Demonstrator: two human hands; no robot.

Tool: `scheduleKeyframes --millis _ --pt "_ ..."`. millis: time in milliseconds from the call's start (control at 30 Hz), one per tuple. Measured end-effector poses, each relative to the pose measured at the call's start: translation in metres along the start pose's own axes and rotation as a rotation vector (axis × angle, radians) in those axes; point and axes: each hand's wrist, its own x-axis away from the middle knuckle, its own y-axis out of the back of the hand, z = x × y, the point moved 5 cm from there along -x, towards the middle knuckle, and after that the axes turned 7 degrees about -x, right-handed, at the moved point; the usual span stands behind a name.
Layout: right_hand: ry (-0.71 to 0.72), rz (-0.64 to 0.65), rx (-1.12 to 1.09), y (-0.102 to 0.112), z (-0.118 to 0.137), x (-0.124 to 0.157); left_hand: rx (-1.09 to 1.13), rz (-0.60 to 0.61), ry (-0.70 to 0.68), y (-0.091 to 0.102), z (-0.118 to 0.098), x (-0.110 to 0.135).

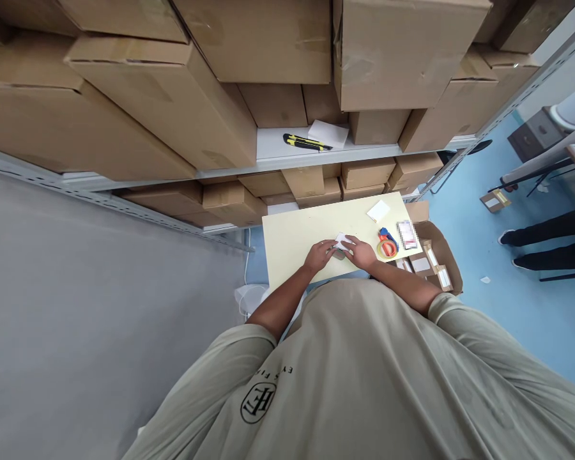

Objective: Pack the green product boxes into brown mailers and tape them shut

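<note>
My left hand (pixel 319 254) and my right hand (pixel 361 252) meet over the near part of a pale yellow table (pixel 292 239). Between them is a small white piece (pixel 343 240), flat and roughly square, with the fingers of both hands closed on its edges. Just below it shows a small greyish-brown thing (pixel 338 254), too small to make out. To the right of my right hand lies a tape dispenser (pixel 387 244) with red and blue parts and a yellowish roll. A white card or paper pad (pixel 378 211) rests farther back on the table.
A blurred stack of printed labels (pixel 407 235) lies at the table's right edge. Beside it, an open carton (pixel 443 252) holds small packets. Shelves of cardboard boxes (pixel 278 38) rise ahead, with yellow-black box cutters (pixel 306 142) on one. At right stands a person (pixel 556 236) in dark trousers.
</note>
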Motion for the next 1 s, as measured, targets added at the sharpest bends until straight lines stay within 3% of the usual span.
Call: scheduleKeyframes --millis 200,400,800,1000 --pt "0.005 0.022 -0.012 -0.001 -0.006 0.002 -0.051 0.063 -0.052 0.003 0.000 -0.014" --pt "0.000 0.049 -0.024 0.001 -0.006 0.002 -0.074 0.176 -0.013 0.008 0.002 -0.021" --pt "-0.003 0.046 -0.022 0.007 -0.009 0.003 -0.110 0.272 -0.083 0.011 -0.007 -0.038" --pt "0.002 0.040 -0.022 0.011 -0.010 0.004 -0.122 0.264 -0.074 0.015 -0.017 -0.040"
